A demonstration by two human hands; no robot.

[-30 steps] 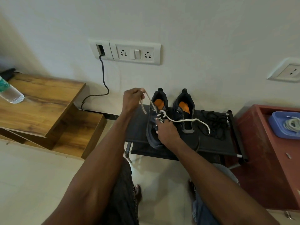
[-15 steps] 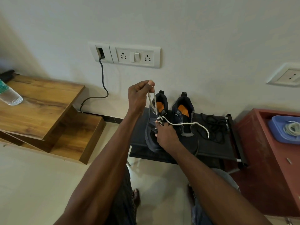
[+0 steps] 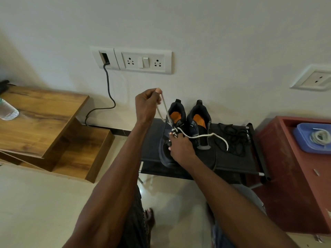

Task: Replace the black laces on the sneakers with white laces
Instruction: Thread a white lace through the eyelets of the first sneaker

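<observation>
Now left hand (image 3: 146,104) is pinching one end of the white lace (image 3: 165,109), holding it raised and taut above the left sneaker (image 3: 172,140). Right hand (image 3: 180,147) is resting on that sneaker's front, fingers pressing by the eyelets; the lace's other end is trailing across the right sneaker (image 3: 199,126). Both sneakers are sitting on the black rack (image 3: 238,161), black laces (image 3: 234,138) piled beside them. More white lace is lying in the blue tray (image 3: 304,140).
</observation>
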